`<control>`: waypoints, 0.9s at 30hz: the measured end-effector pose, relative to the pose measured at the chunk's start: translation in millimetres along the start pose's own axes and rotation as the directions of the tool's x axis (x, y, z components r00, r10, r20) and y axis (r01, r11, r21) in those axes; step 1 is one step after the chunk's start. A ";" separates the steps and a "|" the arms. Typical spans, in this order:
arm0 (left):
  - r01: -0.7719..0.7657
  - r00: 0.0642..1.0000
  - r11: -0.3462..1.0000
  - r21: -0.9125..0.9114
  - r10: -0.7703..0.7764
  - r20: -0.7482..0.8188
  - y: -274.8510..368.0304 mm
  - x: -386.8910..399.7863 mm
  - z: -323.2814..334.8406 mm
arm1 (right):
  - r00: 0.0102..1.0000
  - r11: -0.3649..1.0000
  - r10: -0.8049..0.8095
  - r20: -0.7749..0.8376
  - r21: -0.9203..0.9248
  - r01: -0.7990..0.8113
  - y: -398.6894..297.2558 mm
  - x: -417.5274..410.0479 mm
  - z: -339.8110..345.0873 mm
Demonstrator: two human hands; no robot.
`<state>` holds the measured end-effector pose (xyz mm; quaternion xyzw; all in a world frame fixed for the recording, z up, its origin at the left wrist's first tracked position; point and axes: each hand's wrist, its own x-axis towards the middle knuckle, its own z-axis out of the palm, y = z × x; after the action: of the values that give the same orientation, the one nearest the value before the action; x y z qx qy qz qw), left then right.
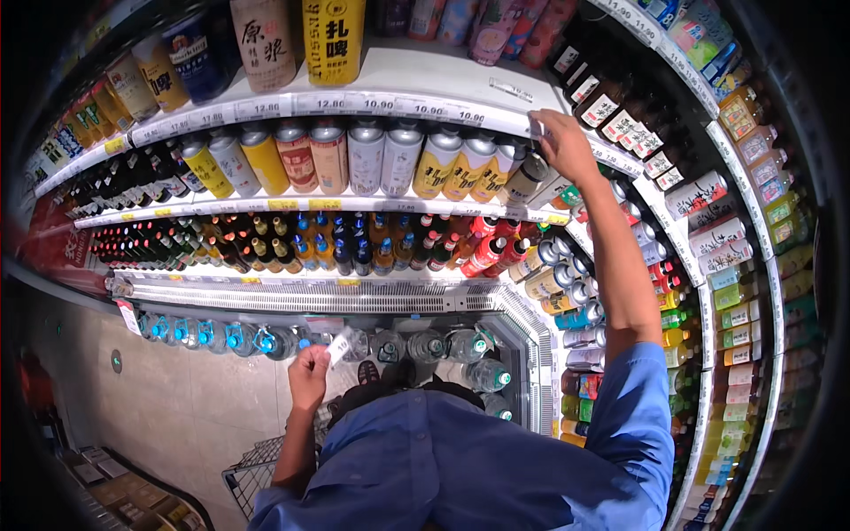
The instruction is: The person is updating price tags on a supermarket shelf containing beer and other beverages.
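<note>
My left hand pinches a small white price tag between thumb and fingers, low in front of my body. The tag bears printed figures. My right hand reaches up to the right end of a white shelf. Its fingertips touch the front price rail, near the corner where the shelving turns. Whether they grip anything there is hidden. On the shelf board behind the rail lies a flat price label. Just below my right hand stands a dark can with a silver top.
Tall beer cans stand on the upper shelf, with rows of cans and bottles below. Dark bottles with white labels fill the side shelving. Large water bottles line the floor by my feet. A wire cart stands behind my left arm.
</note>
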<state>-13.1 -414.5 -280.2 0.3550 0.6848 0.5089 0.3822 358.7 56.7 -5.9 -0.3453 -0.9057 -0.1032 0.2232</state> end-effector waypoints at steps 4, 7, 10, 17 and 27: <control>0.020 1.000 0.955 -0.295 -0.016 0.017 41.3 33.3 0.8 | 0.987 0.988 0.121 -0.107 -0.079 -0.129 18.3 -13.6 -20.4; -0.008 1.000 0.898 -0.440 0.020 0.023 52.9 51.5 -1.1 | 0.959 0.969 0.220 -0.179 -0.076 -0.236 27.5 -12.3 -14.0; -0.029 0.998 0.939 -0.342 0.047 0.044 60.8 56.5 -2.3 | 0.890 0.909 0.413 -0.194 0.025 -0.416 36.9 -20.9 -25.3; -0.147 0.966 0.957 -0.248 0.193 0.170 62.0 67.7 19.0 | 0.755 0.745 0.651 -0.084 0.265 -0.613 61.4 -45.6 -34.3; -0.481 0.856 0.877 0.022 0.463 0.229 193.7 99.7 78.9 | 0.790 0.726 0.606 -0.095 0.472 -0.501 76.0 -54.4 16.5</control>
<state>30.0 -249.1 -123.7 0.5802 0.5503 0.5179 0.3040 440.2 87.1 -43.8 -0.5293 -0.7253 0.1257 0.4219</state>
